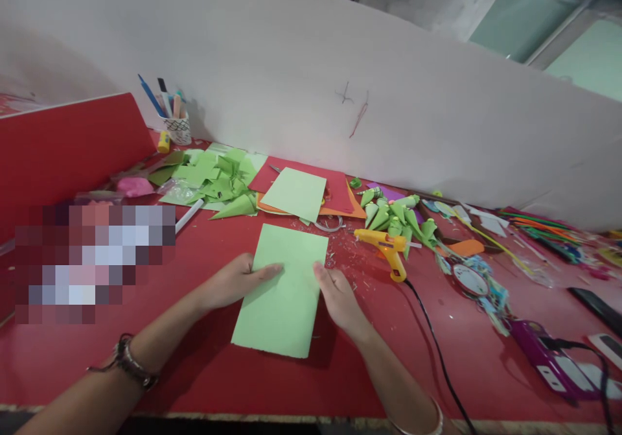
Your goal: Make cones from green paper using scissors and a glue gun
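Note:
A light green sheet of paper (286, 305) is held between both hands, just above the red table (194, 370). My left hand (236, 282) grips its left edge, thumb lying on top and the other fingers hidden beneath. On the right edge, my right hand (340, 295) pinches the sheet with the thumb near the border. Beyond it, another green sheet (294, 194) lies on red and orange paper, with scissors partly covered under it. A yellow hot glue gun (389, 250) rests to the right of the held sheet.
Cut green paper pieces (214, 179) are heaped at the back left, near a pen cup (177, 127). Green paper cones (389, 214) sit at the back right. The glue gun's black cord (437, 344) runs toward the front edge. A purple power strip (549, 360) lies far right.

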Demonstrator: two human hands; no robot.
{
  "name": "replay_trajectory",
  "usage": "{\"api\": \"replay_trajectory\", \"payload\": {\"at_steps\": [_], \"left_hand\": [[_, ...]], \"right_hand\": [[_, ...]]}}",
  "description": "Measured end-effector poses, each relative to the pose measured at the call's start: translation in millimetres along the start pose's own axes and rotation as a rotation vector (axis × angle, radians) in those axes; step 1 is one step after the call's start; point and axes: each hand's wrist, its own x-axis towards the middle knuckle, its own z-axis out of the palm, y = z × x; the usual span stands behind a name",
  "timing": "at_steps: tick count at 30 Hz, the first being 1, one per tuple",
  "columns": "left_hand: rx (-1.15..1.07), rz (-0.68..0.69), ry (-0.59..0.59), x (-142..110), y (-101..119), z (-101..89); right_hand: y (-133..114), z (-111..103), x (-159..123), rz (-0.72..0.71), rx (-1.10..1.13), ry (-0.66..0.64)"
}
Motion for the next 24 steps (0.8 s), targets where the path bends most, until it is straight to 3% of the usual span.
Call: {"api": "replay_trajectory", "payload": {"at_steps": [24], "left_hand": [[0.007,0.059,0.094,8.0,-1.8,-5.1]], "right_hand": [[4.7,3.0,-1.9,-0.052,-0.008,-0.09]]}}
